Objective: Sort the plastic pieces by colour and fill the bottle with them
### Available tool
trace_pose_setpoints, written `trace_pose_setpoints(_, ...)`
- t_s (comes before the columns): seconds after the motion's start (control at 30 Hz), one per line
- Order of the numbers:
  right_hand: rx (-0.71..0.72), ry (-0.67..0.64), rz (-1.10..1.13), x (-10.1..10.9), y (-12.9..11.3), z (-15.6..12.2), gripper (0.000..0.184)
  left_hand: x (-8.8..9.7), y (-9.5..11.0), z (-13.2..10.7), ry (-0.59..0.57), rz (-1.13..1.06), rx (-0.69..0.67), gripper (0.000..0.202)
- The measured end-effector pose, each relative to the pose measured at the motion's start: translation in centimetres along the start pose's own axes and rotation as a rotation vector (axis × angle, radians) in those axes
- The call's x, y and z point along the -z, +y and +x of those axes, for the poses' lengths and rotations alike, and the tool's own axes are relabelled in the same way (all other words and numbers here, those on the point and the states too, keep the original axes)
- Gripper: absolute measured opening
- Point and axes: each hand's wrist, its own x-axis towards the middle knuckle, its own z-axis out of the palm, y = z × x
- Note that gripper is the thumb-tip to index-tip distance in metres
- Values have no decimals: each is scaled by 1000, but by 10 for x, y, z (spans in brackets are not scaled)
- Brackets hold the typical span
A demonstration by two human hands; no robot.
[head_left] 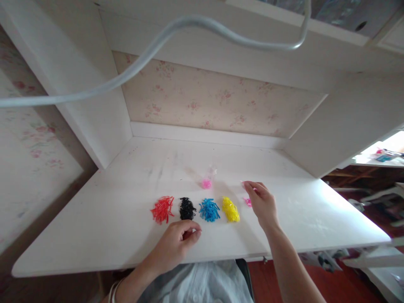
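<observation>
Right hand point(262, 205): held above the tabletop point(303, 210), beyond the row of piles and toward the right; thumb and forefinger appear to pinch a small pale pink piece point(242, 182) right at their tips, a fine grip that probably suits something so slight.
Left hand point(175, 242): at the near side of the black pile point(187, 208), the thumb and forefinger tips drawn close together; whether anything sits between them I cannot tell.
Row of piles: red pile point(162, 209), black pile, blue pile point(209, 210), yellow pile point(231, 209) and pink pile point(248, 202), left to right; the gaps between them presumably keep the colours from mixing (the pink one is mostly hidden by the right hand).
Strands: thin, short and loose, heaped directly on the white surface with nothing around them, which likely leaves each heap easy to pick from.
Clear packet point(212, 171): behind the blue and yellow piles, see-through, either a bag or a small box; a bright pink clump point(206, 184) shows at its near end, seemingly inside.
Cable point(195, 21): pale, crossing the upper view in front of the shelving.
</observation>
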Motion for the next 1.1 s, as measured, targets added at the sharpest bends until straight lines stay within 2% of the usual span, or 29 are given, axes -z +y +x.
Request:
trace_pose_setpoints(0.13,74,-122,91,-18,-33,11,45,0,0,0,-3,36,-1,27)
trace_pose_setpoints(0.23,120,-189,121,-32,-50,22,41,0,0,0,2,47,-4,26)
trace_pose_setpoints(0.43,175,-201,49,-57,-60,41,31,1,2,0,-4,53,-18,26)
trace_pose_setpoints(0.6,224,-257,-63,-62,-63,42,27,2,1,-2,-2,46,-14,26)
trace_pose_setpoints(0.77,221,-240,-73,-56,-61,41,28,2,2,-2,-6,48,-6,28)
trace_pose_setpoints(0.9,181,-166,-37,-39,-47,36,33,2,4,-1,-7,61,-11,29)
trace_pose_setpoints(1.0,111,-127,-33,-16,-25,25,36,2,3,-1,-11,58,-5,29)
trace_pose_setpoints(1.1,-10,-92,-50,14,12,9,38,0,3,0,-11,49,-9,28)
